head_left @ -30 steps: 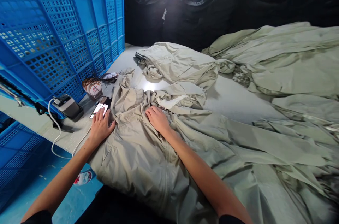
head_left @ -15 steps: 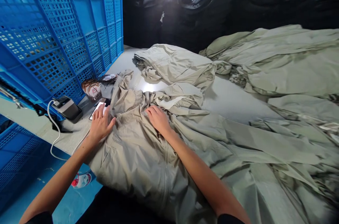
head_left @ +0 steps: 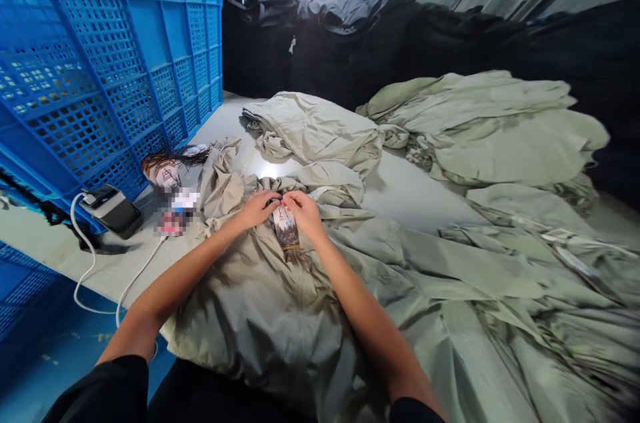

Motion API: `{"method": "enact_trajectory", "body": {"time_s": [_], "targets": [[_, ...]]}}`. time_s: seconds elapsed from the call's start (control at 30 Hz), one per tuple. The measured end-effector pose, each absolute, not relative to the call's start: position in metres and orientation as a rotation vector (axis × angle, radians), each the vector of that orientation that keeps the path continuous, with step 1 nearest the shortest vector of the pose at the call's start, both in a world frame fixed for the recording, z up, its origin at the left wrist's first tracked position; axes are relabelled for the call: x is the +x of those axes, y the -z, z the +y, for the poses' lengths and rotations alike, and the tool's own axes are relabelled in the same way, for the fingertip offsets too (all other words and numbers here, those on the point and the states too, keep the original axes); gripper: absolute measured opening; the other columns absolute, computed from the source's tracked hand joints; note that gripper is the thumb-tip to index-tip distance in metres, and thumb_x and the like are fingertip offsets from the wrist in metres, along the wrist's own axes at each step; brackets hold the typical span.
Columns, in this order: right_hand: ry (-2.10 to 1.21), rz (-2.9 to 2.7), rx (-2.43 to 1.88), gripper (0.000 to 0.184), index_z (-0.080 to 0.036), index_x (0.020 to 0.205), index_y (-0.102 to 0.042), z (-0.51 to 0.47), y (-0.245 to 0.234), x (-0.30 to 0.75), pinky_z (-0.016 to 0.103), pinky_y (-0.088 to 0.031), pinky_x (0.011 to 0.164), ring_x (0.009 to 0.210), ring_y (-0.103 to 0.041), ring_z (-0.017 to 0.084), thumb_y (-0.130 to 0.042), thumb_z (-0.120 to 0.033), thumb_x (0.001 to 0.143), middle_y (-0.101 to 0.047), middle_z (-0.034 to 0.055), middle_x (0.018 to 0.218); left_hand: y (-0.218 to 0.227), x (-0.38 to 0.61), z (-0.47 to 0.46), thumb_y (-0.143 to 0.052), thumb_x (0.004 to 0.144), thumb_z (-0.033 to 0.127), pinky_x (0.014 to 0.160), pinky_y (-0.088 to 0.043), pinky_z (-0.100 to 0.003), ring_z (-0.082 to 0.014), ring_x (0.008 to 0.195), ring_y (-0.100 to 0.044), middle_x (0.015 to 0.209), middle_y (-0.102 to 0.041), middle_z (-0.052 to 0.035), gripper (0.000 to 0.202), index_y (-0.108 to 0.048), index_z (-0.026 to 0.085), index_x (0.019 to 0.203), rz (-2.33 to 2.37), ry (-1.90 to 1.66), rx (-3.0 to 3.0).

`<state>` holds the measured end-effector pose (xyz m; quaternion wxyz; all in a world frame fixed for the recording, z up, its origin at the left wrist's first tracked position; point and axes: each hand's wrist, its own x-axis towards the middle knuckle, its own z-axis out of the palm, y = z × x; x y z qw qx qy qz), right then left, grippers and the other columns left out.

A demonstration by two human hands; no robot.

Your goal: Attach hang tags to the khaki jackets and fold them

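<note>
A pale green jacket (head_left: 270,303) lies spread in front of me on the grey table (head_left: 410,186). My left hand (head_left: 257,207) and my right hand (head_left: 306,211) meet at its collar. Both pinch the top of a printed hang tag (head_left: 286,228) that lies on the cloth between them. A phone (head_left: 177,213) lies left of the jacket, clear of both hands.
Blue plastic crates (head_left: 100,56) stand stacked at the left. A dark box with a white cable (head_left: 107,208) sits by them, next to a bundle of tags (head_left: 163,171). More pale green jackets (head_left: 490,129) lie at the right and back. Dark garments (head_left: 350,9) are piled behind.
My left hand left the phone and moved right to the collar. Both hands now hold a hang tag that was not seen before. The view tilted up.
</note>
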<state>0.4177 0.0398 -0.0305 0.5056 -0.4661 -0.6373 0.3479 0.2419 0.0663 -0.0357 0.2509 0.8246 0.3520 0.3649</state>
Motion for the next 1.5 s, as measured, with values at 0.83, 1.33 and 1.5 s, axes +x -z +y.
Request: {"method": "enact_trajectory", "body": {"time_s": [0.83, 1.33, 1.5], "targets": [[-0.483, -1.251, -1.279, 0.034, -0.02, 0.09, -0.069, 0.03, -0.043, 0.564, 0.03, -0.052, 0.062, 0.071, -0.065, 0.017, -0.063, -0.053, 0.083, -0.07, 0.0055, 0.083, 0.055, 0.228, 0.048, -0.045, 0.096, 0.031, 0.107, -0.04, -0.043, -0.0234, 0.121, -0.055, 0.123, -0.062, -0.011, 0.031, -0.062, 0.021, 0.121, 1.143, -1.006, 2.319], [0.236, -2.141, -2.051, 0.051, -0.017, 0.137, -0.055, -0.068, 0.077, 0.596, 0.042, -0.04, 0.109, 0.132, -0.049, 0.028, -0.029, -0.041, 0.101, -0.053, 0.0121, 0.144, 0.08, 0.166, -0.031, -0.033, 0.1, 0.044, 0.121, -0.025, -0.044, -0.0277, 0.145, -0.033, 0.158, -0.035, -0.0123, 0.055, -0.044, 0.017, 0.147, 1.553, -0.551, 2.832], [0.183, -2.04, -2.19, 0.051, -0.018, 0.141, -0.053, -0.084, 0.07, 0.595, 0.042, -0.039, 0.109, 0.133, -0.047, 0.027, -0.03, -0.041, 0.101, -0.05, 0.0125, 0.147, 0.074, 0.167, -0.044, -0.033, 0.1, 0.044, 0.117, -0.032, -0.044, -0.0278, 0.139, -0.042, 0.154, -0.041, -0.013, 0.053, -0.046, 0.017, 0.145, 1.53, -0.537, 2.825]]}}
